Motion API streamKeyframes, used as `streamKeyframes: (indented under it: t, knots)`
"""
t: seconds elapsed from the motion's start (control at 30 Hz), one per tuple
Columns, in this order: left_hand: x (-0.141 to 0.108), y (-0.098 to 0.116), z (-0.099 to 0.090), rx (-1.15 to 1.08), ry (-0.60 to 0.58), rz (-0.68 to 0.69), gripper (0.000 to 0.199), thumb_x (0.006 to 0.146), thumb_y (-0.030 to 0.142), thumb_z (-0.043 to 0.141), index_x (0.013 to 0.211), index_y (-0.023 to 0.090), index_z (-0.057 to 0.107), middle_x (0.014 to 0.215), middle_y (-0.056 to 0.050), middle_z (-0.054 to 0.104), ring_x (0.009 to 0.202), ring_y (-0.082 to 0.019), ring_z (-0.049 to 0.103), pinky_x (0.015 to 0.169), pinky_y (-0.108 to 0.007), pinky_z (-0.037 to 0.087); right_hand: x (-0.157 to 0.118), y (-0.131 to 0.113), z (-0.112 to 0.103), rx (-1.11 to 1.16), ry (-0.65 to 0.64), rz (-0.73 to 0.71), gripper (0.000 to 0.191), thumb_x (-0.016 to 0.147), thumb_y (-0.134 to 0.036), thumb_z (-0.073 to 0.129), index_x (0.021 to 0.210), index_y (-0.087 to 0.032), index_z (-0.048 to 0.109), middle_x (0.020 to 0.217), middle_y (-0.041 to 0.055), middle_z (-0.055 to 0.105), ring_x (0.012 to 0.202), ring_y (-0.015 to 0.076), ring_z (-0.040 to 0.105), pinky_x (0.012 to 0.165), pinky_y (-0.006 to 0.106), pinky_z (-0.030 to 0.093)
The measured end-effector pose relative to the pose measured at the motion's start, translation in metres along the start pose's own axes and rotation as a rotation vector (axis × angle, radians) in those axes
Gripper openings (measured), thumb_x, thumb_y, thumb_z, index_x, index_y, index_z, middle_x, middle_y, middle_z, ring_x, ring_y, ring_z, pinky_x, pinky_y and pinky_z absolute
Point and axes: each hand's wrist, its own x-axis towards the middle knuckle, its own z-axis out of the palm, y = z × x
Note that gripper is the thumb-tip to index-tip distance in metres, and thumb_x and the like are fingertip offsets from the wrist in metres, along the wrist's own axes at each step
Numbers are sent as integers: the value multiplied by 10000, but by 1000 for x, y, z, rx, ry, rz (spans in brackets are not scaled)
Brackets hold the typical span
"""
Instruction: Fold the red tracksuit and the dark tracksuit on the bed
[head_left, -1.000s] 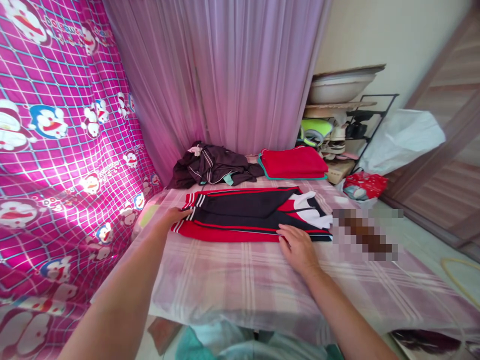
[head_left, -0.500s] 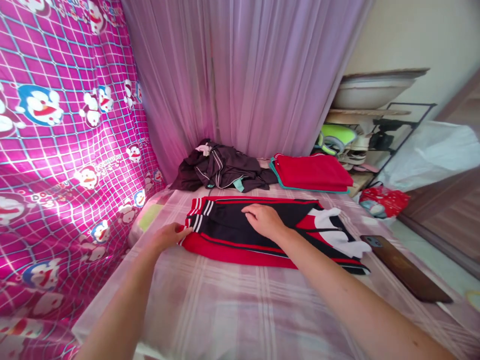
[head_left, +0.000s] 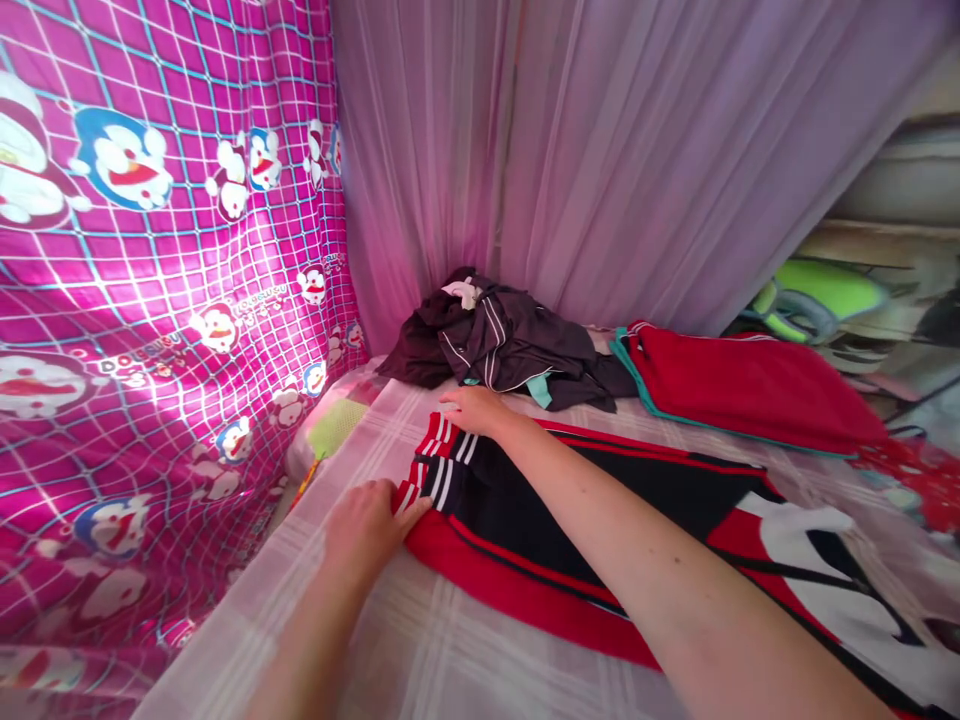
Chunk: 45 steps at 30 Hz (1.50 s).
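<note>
Pinching the near side of the striped cuffs [head_left: 442, 483] of the red-and-black clothes [head_left: 652, 485] with the left hand [head_left: 367, 525]; touching the far side with the right hand [head_left: 476, 410], impossible to tell whether gripping. Laid flat on the plaid cloth [head_left: 480, 660], in front of the dark heap [head_left: 517, 335] and folded red stack [head_left: 750, 385]

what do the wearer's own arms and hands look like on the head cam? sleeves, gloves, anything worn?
Left hand and right hand are ungloved. No sleeve, watch or bracelet shows on either arm. No ring is visible, but blur and hidden fingers leave that unsure.
</note>
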Motion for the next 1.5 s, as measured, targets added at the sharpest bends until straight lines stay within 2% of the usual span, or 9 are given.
streamKeyframes:
  t: [0.17, 0.33, 0.43, 0.57, 0.77, 0.93, 1.07, 1.27, 1.5]
  knots:
    - [-1, 6, 0, -55, -23, -10, 449, 790, 657, 549, 853, 217, 615, 963, -136, 714, 978, -306, 653, 785, -365, 433, 25, 6, 2, 18, -180, -23, 490, 789, -318, 675, 1276, -265, 672, 1127, 27, 752, 992, 198, 695, 812, 220, 505]
    - [0, 8, 3, -204, -80, -79, 402, 767, 602, 596, 928, 235, 560, 927, -76, 722, 890, -273, 676, 679, -330, 422, 28, 11, -6, -1, -329, -94, 247, 748, -255, 660, 959, -219, 783, 841, 5, 762, 726, 154, 666, 584, 208, 431]
    - [-2, 10, 4, -388, -29, -112, 466, 741, 511, 651, 1097, 239, 523, 933, -30, 719, 838, -236, 685, 670, -313, 436, 22, 13, -13, -10, -285, -152, 176, 765, -239, 653, 884, -202, 777, 801, 2, 745, 691, 137, 632, 565, 208, 392]
    - [-10, 23, 3, -559, 174, -114, 528, 729, 417, 665, 1196, 236, 497, 953, -23, 710, 857, -228, 693, 710, -323, 469, 3, 24, -29, 93, -183, -174, 183, 810, -184, 623, 941, -179, 751, 821, 0, 736, 714, 124, 629, 605, 189, 400]
    - [-27, 72, -10, -657, 378, -15, 531, 750, 347, 658, 1239, 268, 467, 1000, -23, 722, 904, -227, 707, 723, -308, 497, -42, 69, -54, 214, 12, -144, 139, 806, -173, 662, 940, -168, 702, 897, 17, 728, 816, 146, 644, 700, 204, 446]
    - [-48, 132, -17, -525, 282, 189, 514, 800, 299, 637, 1281, 289, 457, 1060, -28, 728, 878, -216, 708, 744, -309, 509, -95, 113, -54, 651, 10, 17, 149, 836, -188, 623, 984, -179, 639, 915, 8, 718, 753, 128, 658, 653, 218, 515]
    - [-64, 181, -5, -317, 168, 416, 464, 836, 260, 605, 1282, 277, 478, 1066, -67, 723, 957, -259, 693, 784, -343, 515, -137, 144, -47, 954, 62, 156, 184, 793, -135, 619, 966, -196, 621, 891, -4, 720, 774, 140, 684, 697, 262, 567]
    - [-80, 237, 17, 6, -46, 611, 354, 851, 157, 550, 1201, 214, 537, 1020, -125, 709, 964, -274, 677, 783, -360, 511, -177, 189, -34, 612, 213, 236, 367, 679, 12, 477, 919, -185, 674, 749, -33, 702, 667, 123, 647, 644, 229, 532]
    - [-86, 256, 28, 83, -92, 681, 336, 835, 144, 555, 1157, 241, 550, 1004, -100, 707, 972, -243, 670, 778, -326, 498, -196, 213, -12, 451, 365, 282, 359, 723, -17, 492, 921, -198, 731, 930, 17, 755, 861, 173, 666, 804, 278, 513]
